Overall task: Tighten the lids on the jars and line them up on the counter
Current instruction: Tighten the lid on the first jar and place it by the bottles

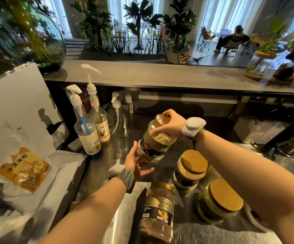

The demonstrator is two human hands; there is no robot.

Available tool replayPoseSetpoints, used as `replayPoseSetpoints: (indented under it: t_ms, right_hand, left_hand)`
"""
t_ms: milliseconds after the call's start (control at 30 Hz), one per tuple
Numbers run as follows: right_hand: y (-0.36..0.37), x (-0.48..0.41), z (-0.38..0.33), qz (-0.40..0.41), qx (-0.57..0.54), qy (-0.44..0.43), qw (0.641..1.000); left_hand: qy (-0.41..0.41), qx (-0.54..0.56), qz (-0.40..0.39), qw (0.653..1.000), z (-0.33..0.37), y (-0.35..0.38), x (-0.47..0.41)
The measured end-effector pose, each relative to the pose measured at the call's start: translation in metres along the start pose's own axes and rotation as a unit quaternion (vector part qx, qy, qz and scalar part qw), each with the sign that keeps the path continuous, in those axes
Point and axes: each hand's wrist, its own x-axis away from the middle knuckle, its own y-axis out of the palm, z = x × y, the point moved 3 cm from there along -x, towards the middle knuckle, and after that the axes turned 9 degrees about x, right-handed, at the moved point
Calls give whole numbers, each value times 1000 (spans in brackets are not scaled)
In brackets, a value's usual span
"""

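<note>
Gripping the gold lid (162, 119) of the jar (154, 141) from above, my right hand (171, 125) curls its fingers round the rim, and the thumb stretches down over the jar's shoulder. My left hand (134, 161) cradles the base from below. Its thumb lies straight up the side and one finger pokes out straight beneath. The other fingers are hidden behind the jar, so I cannot tell how they lie. Both forearms reach forward, the right one coming in from the right edge, and each wrist wears a band with a white pad.

The jar hangs in the air above the steel worktop (118, 152), clear of it. Its long axis is tilted, with the lid up and away from me and the base down toward my left hand. Its label is too blurred to read.

Two gold-lidded jars (190, 169) stand upright just right of it and nearer me. A brown-filled jar (158, 212) stands nearest, its lower part smeared. Pump bottles (88, 132) stand at the back left, and a powder bag (24, 169) lies beyond them.
</note>
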Motion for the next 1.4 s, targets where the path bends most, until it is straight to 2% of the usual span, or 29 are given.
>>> replayPoseSetpoints:
  t_ms: [200, 367, 500, 600, 700, 967, 1400]
  right_hand:
    - [0, 5, -3, -4, -17, 5, 1000]
    - [5, 10, -1, -10, -30, 10, 999]
    - [0, 15, -2, -60, -10, -4, 998]
    - [-8, 20, -4, -117, 60, -38, 991]
    - [-16, 20, -7, -113, 122, -102, 981]
    - [-28, 34, -17, -181, 112, -182, 960]
    - [-13, 34, -13, -189, 126, -156, 961]
  left_hand:
    - [-24, 83, -17, 996, -4, 17, 12]
    - [-11, 84, -2, 996, -6, 22, 20]
    - [15, 62, 5, 998, -4, 17, 21]
    - [35, 37, 7, 999, -1, 12, 19]
    - [44, 7, 11, 999, 2, 6, 18]
    - [39, -33, 30, 998, 9, -4, 17]
    - [19, -15, 77, 997, 4, -19, 16]
